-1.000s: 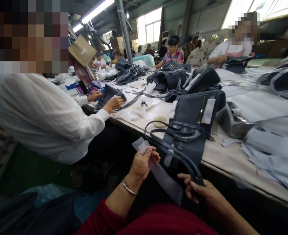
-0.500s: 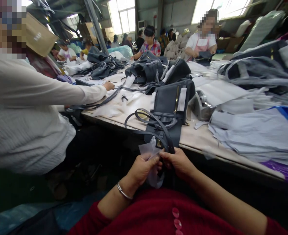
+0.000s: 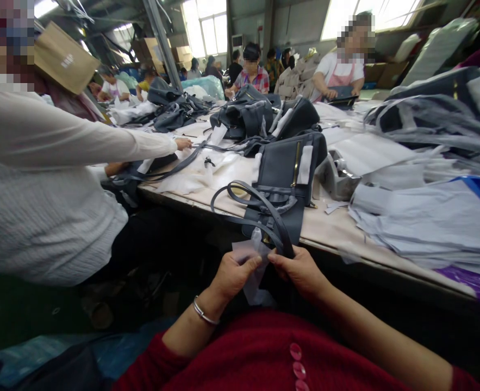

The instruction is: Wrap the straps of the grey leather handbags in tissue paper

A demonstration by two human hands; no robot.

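Closed around a thin translucent wrapping sheet (image 3: 253,282), my left hand (image 3: 235,273) is just in front of the table edge. My right hand (image 3: 294,267) grips a dark strap (image 3: 278,222) that loops up over the table. The two hands are close together with a small gap between them. Beyond them lies a dark bag (image 3: 278,163) with a gold zipper and white wrapping on its side; its lower flap reaches the table edge. The fingertips of both hands are partly hidden by the sheet and strap.
At the left, a co-worker in a white top (image 3: 52,190) reaches a hand (image 3: 182,144) over the table (image 3: 325,231). More dark bags (image 3: 243,117) lie further back. A tape dispenser (image 3: 340,176) and stacked pale sheets (image 3: 423,217) are at the right. Other people work behind.
My left hand has moved slightly left, away from my right hand, and the translucent sheet hangs differently. The co-worker's other hand now shows near the table edge, with a dark piece beside it.
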